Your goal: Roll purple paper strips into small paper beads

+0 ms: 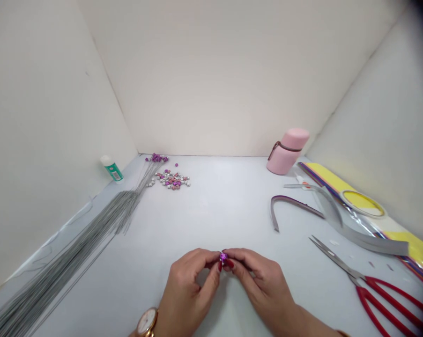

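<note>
White tabletop [218, 210], green-labelled bottle [112, 169]; hands [188, 290] [258, 285] pinch purple bead [223, 257].

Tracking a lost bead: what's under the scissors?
The red-handled scissors lie on the white table. No bead shows beside them, only small paper scraps near the blades. The tabletop directly beneath the blades and handles is covered, so a bead there couldn't be seen.

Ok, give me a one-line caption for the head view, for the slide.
Left hand and right hand pinch a small purple flower, with wires and red scissors nearby.
</note>
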Available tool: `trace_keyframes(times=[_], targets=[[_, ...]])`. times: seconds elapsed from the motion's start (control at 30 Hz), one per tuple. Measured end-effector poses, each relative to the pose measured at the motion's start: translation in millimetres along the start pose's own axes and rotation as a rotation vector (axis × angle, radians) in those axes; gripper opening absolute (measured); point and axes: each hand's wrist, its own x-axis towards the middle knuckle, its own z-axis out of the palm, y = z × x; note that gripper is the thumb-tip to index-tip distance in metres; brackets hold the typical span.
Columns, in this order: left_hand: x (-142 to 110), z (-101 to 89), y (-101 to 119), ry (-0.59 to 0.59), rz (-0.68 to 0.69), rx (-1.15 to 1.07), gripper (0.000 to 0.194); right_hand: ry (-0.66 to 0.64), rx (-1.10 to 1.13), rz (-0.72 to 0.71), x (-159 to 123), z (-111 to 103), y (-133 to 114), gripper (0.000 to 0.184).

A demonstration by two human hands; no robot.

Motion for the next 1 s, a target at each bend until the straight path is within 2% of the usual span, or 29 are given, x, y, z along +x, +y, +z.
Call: trace_keyframes(times=[0.23, 0.5, 0.63, 0.8, 0.93, 1.0], targets=[[-0.5, 3.4, -2.1, 0.074, 0.056, 0.059, 0.012, -0.005, -0.082, -0.118, -1.2, 2.3, 0.0, 0.025], [0.5, 6.4, 1.2, 0.147, 0.153, 0.18, 0.013, -0.003, -0.112, -0.157, -4.3, 4.7, 2.4, 0.027], [0.1, 7.1, -1.0, 0.117, 0.111, 0.17, 0.012, -0.003, -0.112, -0.118, -3.7, 5.4, 0.7, 0.024], [0.7, 1.4, -0.9, 0.042, -0.013, 0.006, 0.012, -0.015, -0.007, -0.007, -1.9, 3.5, -0.7, 0.022], [2.1, -1.6, -1.1, -0.025, -0.024, -0.072, 0.016, -0.052, 0.025, -0.004, -0.6, 1.8, 1.7, 0.024], [2.2, -1.0, -2.7, -0.021, -0.018, -0.07, 0.017, -0.056, 0.032, 0.006, 0.1, 1.4, 2.5, 0.022]])
